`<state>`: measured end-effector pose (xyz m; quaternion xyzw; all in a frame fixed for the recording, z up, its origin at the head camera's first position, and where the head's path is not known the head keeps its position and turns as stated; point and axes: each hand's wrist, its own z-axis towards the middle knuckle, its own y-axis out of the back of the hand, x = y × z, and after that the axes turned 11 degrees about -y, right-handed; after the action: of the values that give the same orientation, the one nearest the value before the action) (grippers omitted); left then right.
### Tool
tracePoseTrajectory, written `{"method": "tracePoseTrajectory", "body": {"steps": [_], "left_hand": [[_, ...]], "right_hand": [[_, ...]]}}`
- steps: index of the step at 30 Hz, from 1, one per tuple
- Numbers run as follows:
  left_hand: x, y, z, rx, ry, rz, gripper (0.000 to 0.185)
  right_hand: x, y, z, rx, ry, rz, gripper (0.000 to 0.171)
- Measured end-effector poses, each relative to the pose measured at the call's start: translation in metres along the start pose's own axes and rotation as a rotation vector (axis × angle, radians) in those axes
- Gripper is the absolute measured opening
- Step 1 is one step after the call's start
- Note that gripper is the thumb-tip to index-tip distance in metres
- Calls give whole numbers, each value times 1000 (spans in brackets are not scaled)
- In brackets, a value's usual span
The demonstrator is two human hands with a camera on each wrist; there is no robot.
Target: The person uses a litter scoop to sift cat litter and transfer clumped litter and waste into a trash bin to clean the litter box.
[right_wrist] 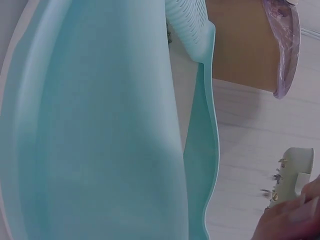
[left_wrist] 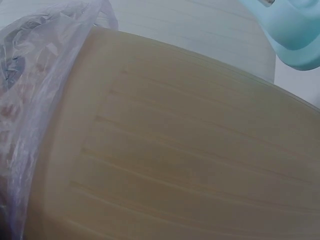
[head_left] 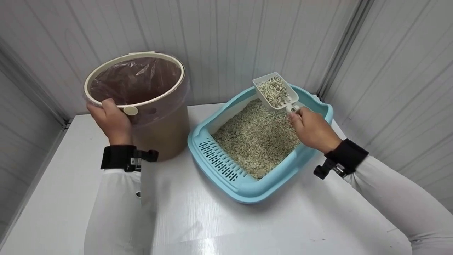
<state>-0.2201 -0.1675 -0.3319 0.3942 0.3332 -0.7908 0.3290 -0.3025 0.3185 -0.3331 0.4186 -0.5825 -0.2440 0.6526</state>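
My left hand (head_left: 111, 120) grips the near rim of a tan waste bin (head_left: 162, 131) lined with a clear plastic bag (head_left: 136, 79), and the bin is tilted toward me. The left wrist view is filled by the bin's side (left_wrist: 190, 150) and the bag's edge (left_wrist: 30, 100). My right hand (head_left: 311, 128) holds the handle of a cream litter scoop (head_left: 276, 91), loaded with pale pellets and raised over the far part of a light blue litter box (head_left: 244, 187) full of litter (head_left: 254, 138). In the right wrist view the scoop's handle (right_wrist: 295, 172) shows beside my fingertips (right_wrist: 290, 220).
Everything stands on a white table (head_left: 247, 226) set in a corner of white panelled walls (head_left: 219, 39). The bin sits left of the litter box, close to it. The box's blue outer wall (right_wrist: 100, 140) fills most of the right wrist view.
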Motion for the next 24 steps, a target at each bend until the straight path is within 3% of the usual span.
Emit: {"method": "tracePoseTrajectory", "body": {"steps": [12, 19, 24], "left_hand": [[5, 1, 5, 34, 27, 51, 53], [3, 1, 5, 35, 38, 67, 55], [4, 2, 6, 36, 56, 75, 55]], "right_hand": [[5, 5, -1, 13, -23, -52, 49], [12, 26, 0, 148, 7, -220, 41], [18, 40, 2, 266, 10, -311, 45]]}}
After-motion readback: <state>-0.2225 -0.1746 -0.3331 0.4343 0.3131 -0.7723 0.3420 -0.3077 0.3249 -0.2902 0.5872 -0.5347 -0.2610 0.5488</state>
